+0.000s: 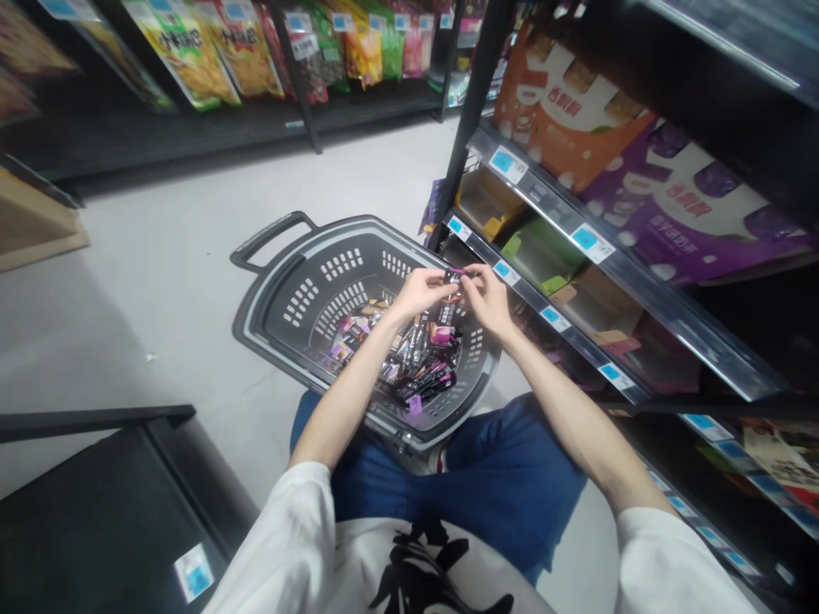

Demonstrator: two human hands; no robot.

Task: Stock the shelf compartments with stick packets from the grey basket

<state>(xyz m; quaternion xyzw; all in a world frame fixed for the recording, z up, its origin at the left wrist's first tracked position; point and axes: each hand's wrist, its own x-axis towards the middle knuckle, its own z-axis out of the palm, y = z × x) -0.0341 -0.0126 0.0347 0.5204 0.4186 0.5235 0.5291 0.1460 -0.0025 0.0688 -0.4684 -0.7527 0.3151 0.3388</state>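
Between my two hands, over the far right side of the basket, is a dark stick sachet [450,311] with purple and orange print, hanging downward. My left hand [421,292] pinches its top from the left. From the right, my right hand [487,298] pinches the same top end, with fingertips close to the left ones. Below them stands a dark grey shopping basket [298,300] with slotted walls and its handle folded out to the far left. Inside lies a loose pile of similar sachets [413,341], black, purple and silver.
At right stands a shelf rack [556,213] with price tags, open display boxes [543,256] and a purple drink carton [697,205]. Snack bags [185,55] line the far shelf. A black shelf [95,512] is at lower left, a cardboard box [38,222] at the left edge.
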